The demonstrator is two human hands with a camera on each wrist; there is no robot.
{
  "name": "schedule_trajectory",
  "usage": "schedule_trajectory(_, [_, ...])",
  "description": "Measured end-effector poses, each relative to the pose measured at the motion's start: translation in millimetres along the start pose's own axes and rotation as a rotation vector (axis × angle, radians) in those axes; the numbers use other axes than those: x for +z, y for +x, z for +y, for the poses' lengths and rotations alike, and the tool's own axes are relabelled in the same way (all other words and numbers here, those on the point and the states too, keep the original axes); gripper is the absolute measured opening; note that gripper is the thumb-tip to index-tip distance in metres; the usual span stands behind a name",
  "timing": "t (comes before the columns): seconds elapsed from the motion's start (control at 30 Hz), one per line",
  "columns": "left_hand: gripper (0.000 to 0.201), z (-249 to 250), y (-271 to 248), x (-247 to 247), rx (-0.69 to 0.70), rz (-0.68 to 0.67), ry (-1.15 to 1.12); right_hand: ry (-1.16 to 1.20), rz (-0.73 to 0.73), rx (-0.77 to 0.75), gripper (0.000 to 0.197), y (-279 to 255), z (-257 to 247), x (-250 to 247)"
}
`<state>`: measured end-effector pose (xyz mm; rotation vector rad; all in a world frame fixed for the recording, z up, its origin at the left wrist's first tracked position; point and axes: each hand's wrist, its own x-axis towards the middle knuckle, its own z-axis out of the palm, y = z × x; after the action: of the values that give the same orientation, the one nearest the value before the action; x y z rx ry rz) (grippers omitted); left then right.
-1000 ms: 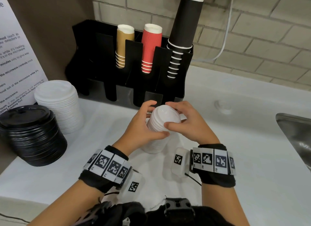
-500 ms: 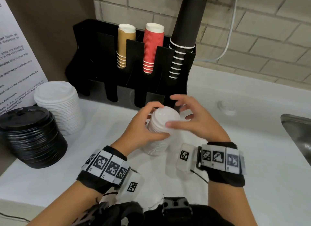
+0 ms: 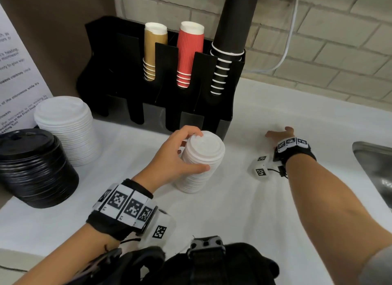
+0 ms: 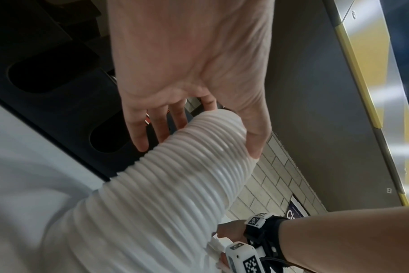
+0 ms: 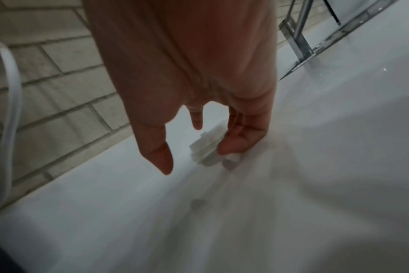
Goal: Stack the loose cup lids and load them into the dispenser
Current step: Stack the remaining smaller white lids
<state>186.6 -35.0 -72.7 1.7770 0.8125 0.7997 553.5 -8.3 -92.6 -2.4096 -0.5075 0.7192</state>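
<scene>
A tall stack of small white lids (image 3: 200, 163) stands on the white counter (image 3: 233, 216) just in front of the black dispenser (image 3: 191, 120). My left hand (image 3: 182, 155) grips the stack near its top, thumb in front and fingers behind; the left wrist view shows the ribbed stack (image 4: 175, 175) held by that hand (image 4: 199, 146). My right hand (image 3: 280, 134) is stretched out to the right, low over the counter. In the right wrist view its fingertips (image 5: 231, 147) touch one loose white lid (image 5: 206, 149), which lies tilted, while the thumb stays apart from it.
The dispenser holds brown cups (image 3: 154, 51), red cups (image 3: 189, 55) and tall black cups (image 3: 231, 30). A stack of larger white lids (image 3: 67, 130) and a black lid stack (image 3: 36, 168) stand at left. A steel sink (image 3: 377, 168) lies at right, a white cable (image 3: 288, 40) on the brick wall.
My right hand has let go of the stack's top and swung right to the loose lid on the counter. The left hand keeps holding the stack.
</scene>
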Motion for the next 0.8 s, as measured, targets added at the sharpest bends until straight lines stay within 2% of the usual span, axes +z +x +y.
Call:
schedule_trajectory(0.1, [0.059, 0, 0, -1, 0.003, -0.003, -0.006, -0.253, 0.012, 0.004, 0.091, 4, 5, -2])
schedule_trajectory(0.2, [0.059, 0, 0, -1, 0.012, -0.007, -0.001, -0.757, 0.057, -0.118, 0.066, 0, 5, -1])
schedule_trajectory(0.33, [0.059, 0, 1, 0, 0.020, -0.009, 0.010, -0.851, 0.026, -0.194, 0.073, -1, 2, 2])
schedule_trajectory(0.43, [0.058, 1, 1, 1, 0.023, -0.003, 0.004, -0.609, 0.064, -0.224, 0.055, 0, 3, 2])
schedule_trajectory(0.57, [0.056, 1, 1, 4, 0.045, 0.009, -0.016, -0.363, 0.155, -0.136, 0.074, -12, 1, 4])
schedule_trajectory(0.67, [0.060, 0, 0, 6, 0.059, 0.006, -0.032, -0.119, 0.151, -0.126, 0.075, -34, 0, -5])
schedule_trajectory(0.73, [0.069, -2, 1, 6, 0.050, 0.020, -0.057, 0.142, 0.096, -0.207, 0.068, -63, -4, -16])
schedule_trajectory(0.8, [0.078, -3, 1, 6, 0.023, 0.040, -0.068, 0.423, -0.006, -0.353, 0.053, -100, -7, -20])
